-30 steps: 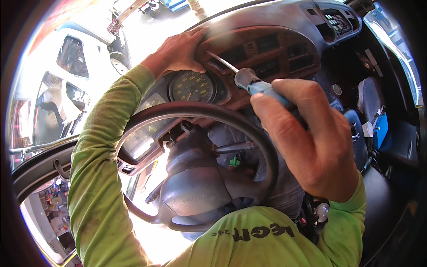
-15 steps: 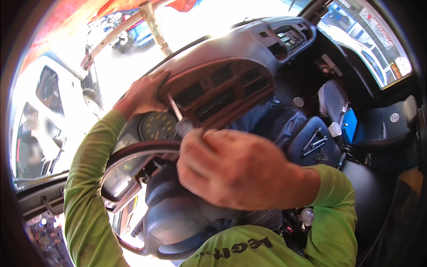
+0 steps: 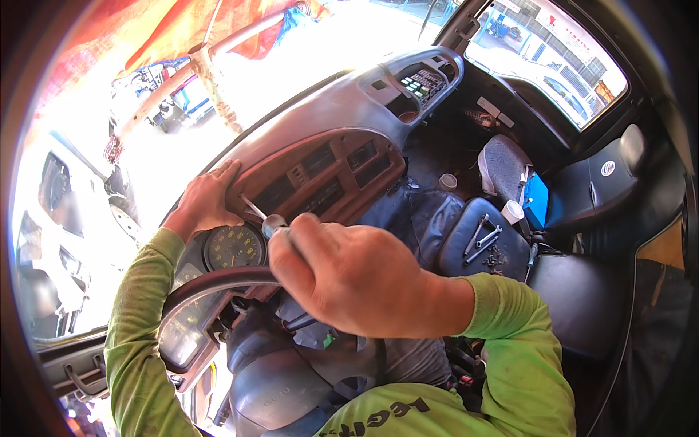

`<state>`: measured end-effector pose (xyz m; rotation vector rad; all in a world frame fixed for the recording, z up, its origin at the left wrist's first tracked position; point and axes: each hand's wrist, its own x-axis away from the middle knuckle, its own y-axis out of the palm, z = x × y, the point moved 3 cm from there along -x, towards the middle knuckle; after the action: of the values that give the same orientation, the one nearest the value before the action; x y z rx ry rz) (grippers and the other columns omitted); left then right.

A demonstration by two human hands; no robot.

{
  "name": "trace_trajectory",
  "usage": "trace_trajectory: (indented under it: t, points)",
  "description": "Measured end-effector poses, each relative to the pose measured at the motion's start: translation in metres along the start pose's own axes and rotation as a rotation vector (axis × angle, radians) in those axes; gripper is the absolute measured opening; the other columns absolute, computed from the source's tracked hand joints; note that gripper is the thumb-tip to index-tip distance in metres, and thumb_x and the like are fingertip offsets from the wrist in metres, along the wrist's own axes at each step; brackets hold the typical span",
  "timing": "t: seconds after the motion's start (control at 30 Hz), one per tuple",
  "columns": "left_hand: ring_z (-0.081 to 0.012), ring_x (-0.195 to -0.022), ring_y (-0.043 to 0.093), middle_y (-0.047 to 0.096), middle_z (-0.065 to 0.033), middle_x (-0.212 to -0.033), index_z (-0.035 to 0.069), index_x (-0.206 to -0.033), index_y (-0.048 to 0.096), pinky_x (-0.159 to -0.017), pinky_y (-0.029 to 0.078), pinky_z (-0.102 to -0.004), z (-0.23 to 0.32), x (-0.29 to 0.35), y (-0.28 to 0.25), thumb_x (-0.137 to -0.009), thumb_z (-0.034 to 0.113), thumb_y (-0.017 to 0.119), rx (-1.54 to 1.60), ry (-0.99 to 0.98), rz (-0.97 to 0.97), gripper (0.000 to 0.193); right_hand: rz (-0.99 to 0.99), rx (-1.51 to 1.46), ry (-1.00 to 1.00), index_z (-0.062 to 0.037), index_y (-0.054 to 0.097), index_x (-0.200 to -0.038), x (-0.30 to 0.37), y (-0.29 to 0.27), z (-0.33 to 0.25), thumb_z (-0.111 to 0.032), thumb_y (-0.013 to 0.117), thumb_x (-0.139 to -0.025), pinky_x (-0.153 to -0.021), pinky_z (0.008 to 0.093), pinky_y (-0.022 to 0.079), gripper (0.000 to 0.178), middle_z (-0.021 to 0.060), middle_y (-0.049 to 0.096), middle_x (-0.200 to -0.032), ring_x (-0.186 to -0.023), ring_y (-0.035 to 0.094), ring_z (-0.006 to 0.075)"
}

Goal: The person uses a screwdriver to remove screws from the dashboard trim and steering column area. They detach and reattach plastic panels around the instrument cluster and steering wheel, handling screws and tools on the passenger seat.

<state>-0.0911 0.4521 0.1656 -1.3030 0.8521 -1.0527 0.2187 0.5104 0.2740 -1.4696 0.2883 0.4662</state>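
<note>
Grips a screwdriver (image 3: 273, 225) in the right hand (image 3: 357, 273), with fingers clenched around its handle and its tip at the left end of a brown dashboard panel (image 3: 251, 179), just above the speedometer (image 3: 233, 247). Lays the left hand (image 3: 204, 202), grasping nothing, across the panel's upper left edge with fingers outstretched. Reaches over the steering wheel (image 3: 218, 280), well apart from wrenches (image 3: 485, 247) on a dark seat cushion (image 3: 455, 231) and a white cup (image 3: 512, 212) by its right edge.

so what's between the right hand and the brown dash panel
In the head view, a screwdriver spans it, gripped in the right hand, its metal shaft pointing at the brown dash panel.
</note>
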Motion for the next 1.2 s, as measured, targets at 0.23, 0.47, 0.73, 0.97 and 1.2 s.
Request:
trace_trajectory:
  t: [0.23,0.47,0.73,0.97,1.2]
  points:
    - [-0.0394,-0.131,0.061,0.045,-0.0218,-0.161,0.004,-0.160,0.037,-0.110,0.049,-0.0450,0.007,-0.001,-0.007,-0.054,0.039,0.092,0.000,-0.034,-0.040,0.124,0.009,-0.104,-0.090,-0.0044,0.057,-0.106,-0.004,-0.012,0.004,-0.019,0.069,-0.088,-0.075,0.0326,0.058,0.026,0.0126,0.052,-0.099,-0.089,0.065,0.0215]
    - [-0.0410,-0.128,0.062,0.047,-0.0221,-0.159,0.004,-0.159,0.038,-0.107,0.051,-0.0469,-0.007,0.000,0.003,-0.055,0.043,0.092,-0.009,0.041,0.021,0.124,-0.038,-0.072,0.057,-0.0020,0.057,-0.121,-0.012,-0.012,0.033,-0.015,0.071,-0.089,-0.060,0.0349,0.058,0.037,0.0111,0.054,-0.097,-0.081,0.068,0.0241]
    - [-0.0423,-0.121,0.065,0.050,-0.0242,-0.156,0.005,-0.157,0.040,-0.102,0.053,-0.0489,-0.012,-0.002,0.012,-0.057,0.045,0.093,0.010,0.049,0.024,0.120,-0.027,-0.030,-0.228,0.0006,0.065,-0.110,-0.016,-0.013,0.029,-0.007,0.072,-0.087,-0.050,0.0315,0.049,0.025,0.0068,0.049,-0.085,-0.067,0.060,0.0176]
    - [-0.0418,-0.120,0.066,0.051,-0.0250,-0.154,0.003,-0.157,0.041,-0.100,0.053,-0.0480,-0.008,0.000,0.007,-0.058,0.044,0.092,-0.031,0.065,0.048,0.119,-0.067,0.050,-0.154,0.0003,0.064,-0.104,-0.014,-0.005,-0.002,-0.007,0.069,-0.083,-0.045,0.0270,0.049,0.022,0.0081,0.052,-0.082,-0.061,0.061,0.0145]
    - [-0.0407,-0.120,0.066,0.055,-0.0231,-0.150,0.002,-0.156,0.043,-0.099,0.053,-0.0475,-0.007,-0.001,0.004,-0.059,0.045,0.091,-0.037,0.074,0.039,0.117,-0.066,-0.012,-0.337,-0.0031,0.062,-0.122,-0.022,-0.007,0.010,-0.013,0.077,-0.085,-0.063,0.0373,0.056,0.041,0.0134,0.055,-0.095,-0.076,0.065,0.0265]
